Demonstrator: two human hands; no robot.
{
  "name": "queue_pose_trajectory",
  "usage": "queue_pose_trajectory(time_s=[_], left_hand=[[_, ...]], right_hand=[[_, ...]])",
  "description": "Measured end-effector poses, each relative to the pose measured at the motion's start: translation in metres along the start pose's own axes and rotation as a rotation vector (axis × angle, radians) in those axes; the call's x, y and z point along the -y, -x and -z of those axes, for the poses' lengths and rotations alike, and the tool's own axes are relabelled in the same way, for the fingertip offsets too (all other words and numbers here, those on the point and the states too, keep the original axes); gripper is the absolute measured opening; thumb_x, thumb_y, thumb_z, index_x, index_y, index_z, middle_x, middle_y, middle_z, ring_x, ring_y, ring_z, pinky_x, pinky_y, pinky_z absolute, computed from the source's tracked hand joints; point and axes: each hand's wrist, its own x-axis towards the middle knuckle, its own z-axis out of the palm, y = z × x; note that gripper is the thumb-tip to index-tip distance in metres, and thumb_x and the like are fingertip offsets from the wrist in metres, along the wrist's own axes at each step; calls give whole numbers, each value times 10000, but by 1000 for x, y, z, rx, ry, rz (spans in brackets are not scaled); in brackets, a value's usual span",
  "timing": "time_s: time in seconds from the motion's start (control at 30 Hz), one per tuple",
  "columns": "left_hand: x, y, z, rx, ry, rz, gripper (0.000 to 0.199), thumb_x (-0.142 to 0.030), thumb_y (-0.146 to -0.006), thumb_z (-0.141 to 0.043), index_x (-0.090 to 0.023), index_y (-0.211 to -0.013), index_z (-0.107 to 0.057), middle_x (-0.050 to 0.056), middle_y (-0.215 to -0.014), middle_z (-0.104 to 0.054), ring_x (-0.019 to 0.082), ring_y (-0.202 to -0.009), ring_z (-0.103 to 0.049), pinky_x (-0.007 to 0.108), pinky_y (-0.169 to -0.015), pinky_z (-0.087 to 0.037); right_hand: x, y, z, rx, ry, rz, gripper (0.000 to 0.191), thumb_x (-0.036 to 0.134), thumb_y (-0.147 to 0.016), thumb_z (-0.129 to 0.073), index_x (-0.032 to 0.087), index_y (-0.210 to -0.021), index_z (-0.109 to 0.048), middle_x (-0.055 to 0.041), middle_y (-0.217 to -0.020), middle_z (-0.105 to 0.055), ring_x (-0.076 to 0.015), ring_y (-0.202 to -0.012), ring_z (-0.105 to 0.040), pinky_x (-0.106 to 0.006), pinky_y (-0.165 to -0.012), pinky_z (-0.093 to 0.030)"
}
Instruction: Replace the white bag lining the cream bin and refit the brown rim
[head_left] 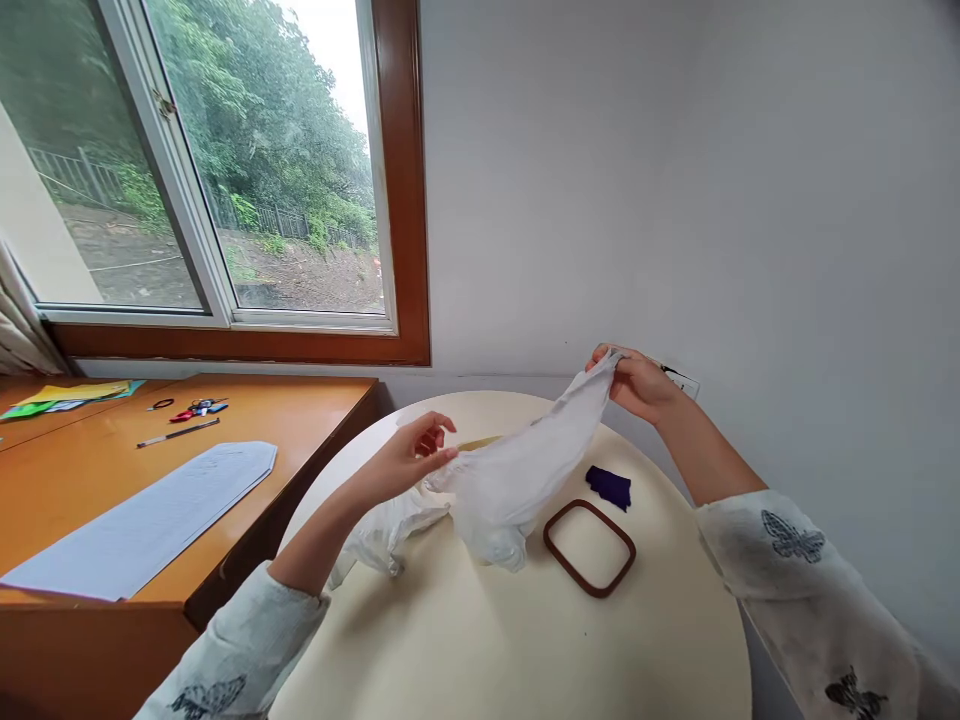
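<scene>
A wooden table [67, 470] stands at far left, carrying coloured papers [75, 393], a pen [178, 433] and a stack of white paper [157, 520]. To its right, a round table [637, 650] with a cream top carries the work.

The left grip [409, 455] is partly open: a gap shows between thumb and index finger. The thumb tip lies at the left edge of the white sheet [525, 475]; whether it bears on the sheet cannot be told. Below this grip, crumpled white material [394, 520] rests on the round table; whether it joins the sheet is unclear. A yellowish strip [480, 442] shows partly behind the sheet.

The white sheet is thin, slightly translucent and creased. It rises diagonally to the right, its lower part bunched near the tabletop.

A brown frame [589, 548], rectangular with rounded corners, lies flat and encloses bare tabletop. Just beyond it lies a dark purple piece [609, 487] with irregular edges.

The right grip [637, 385] is closed, pinching the sheet's gathered upper end above the round table.
</scene>
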Motion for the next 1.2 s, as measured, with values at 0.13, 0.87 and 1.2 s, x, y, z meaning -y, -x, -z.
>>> queue_pose_trajectory(time_s=[0.13,0.87,1.2], left_hand=[[2,-4,-24,83,-238,-11,614,-455,-667,-681,-272,-1206,-453,92,-1219,-444,255,-1114,-427,420,-917,-392],[-37,95,-65,701,-517,-279,397,-204,-730,-623,-295,-1104,-527,33,-1081,-594,228,-922,-581,307,-782,-427],[-13,70,-146,60,-436,29,724,-529,-574,-736,-155,-1130,-463,140,-1108,-503,311,-988,-466,453,-842,-399]], right_hand=[[2,13,-4,140,65,-32,77,117,-630,-548,185,-637,-513,2,-655,-560,-114,-599,-494,-242,-558,-352],[-29,63,38,208,715,-305,149,199,-690,-476,196,-596,-592,-23,-713,-620,-176,-743,-531,-309,-701,-378],[-62,90,-22,286,869,-199,170,269,-797,-451,223,-807,-614,-10,-795,-602,-151,-713,-515,-278,-639,-396]])
